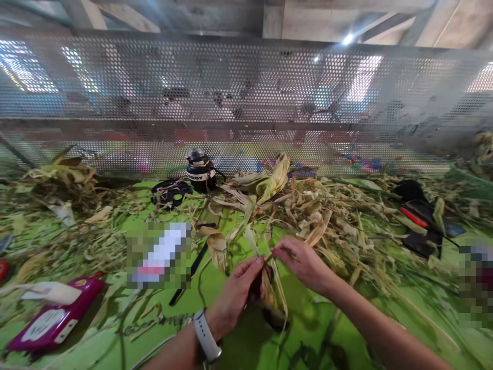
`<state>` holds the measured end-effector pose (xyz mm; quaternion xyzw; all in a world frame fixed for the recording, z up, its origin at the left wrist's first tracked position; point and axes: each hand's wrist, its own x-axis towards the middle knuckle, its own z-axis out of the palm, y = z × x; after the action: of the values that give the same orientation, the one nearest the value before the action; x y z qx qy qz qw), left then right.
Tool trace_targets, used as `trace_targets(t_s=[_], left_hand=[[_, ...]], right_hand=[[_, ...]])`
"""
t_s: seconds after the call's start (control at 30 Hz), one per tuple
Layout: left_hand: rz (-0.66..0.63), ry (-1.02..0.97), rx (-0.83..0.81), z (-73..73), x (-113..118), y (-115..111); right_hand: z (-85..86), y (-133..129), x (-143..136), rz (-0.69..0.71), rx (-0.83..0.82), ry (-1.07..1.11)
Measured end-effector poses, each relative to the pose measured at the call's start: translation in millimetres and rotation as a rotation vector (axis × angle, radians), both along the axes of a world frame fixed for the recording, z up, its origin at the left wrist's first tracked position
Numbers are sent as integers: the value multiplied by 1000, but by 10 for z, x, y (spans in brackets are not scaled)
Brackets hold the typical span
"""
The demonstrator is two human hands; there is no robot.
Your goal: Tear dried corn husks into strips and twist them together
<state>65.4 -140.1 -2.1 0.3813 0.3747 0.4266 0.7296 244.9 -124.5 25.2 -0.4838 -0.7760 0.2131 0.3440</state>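
Item one: black bottle (202, 184), upper middle of the frame, against the perforated screen (246, 77). White band (201, 175) round its body bears bold dark capitals; from where I stand the last reads Y, those before it too soft to give surely.

Item two: maroon device (85, 294), lower left. Large white label (43, 325) on its face, printed, wording illegible; small white label (66, 330) at its near edge, marks too small to read; round gold emblem (80, 282) toward its far end, lettering unclear.

Item three: pale oblong (165, 252), left of centre, blurred into blocks, unreadable.
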Motion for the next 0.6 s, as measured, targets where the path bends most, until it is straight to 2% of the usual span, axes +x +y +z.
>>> trace_targets(t_s=[0.1,0.17,0.27,0.37,0.47,0.6], left_hand=[[1,-73,-53,4,-7,27],[36,-90,-32,-6,-6,48],[107,-92,8,-33,11,68],[128,-110,-12,-55,40,60],[110,-165,-46,-48,62,35],[95,-184,-62,-10,67,31]], right_hand=[[110,-120,-31,-185,471,-73],[128,-226,-91,-157,553,-117],[16,-333,-229,-11,329,-268],[-154,-333,-343,25,49,-297],[-218,-289,-374,68,-193,-131],[-172,-269,-330,197,-412,128]])
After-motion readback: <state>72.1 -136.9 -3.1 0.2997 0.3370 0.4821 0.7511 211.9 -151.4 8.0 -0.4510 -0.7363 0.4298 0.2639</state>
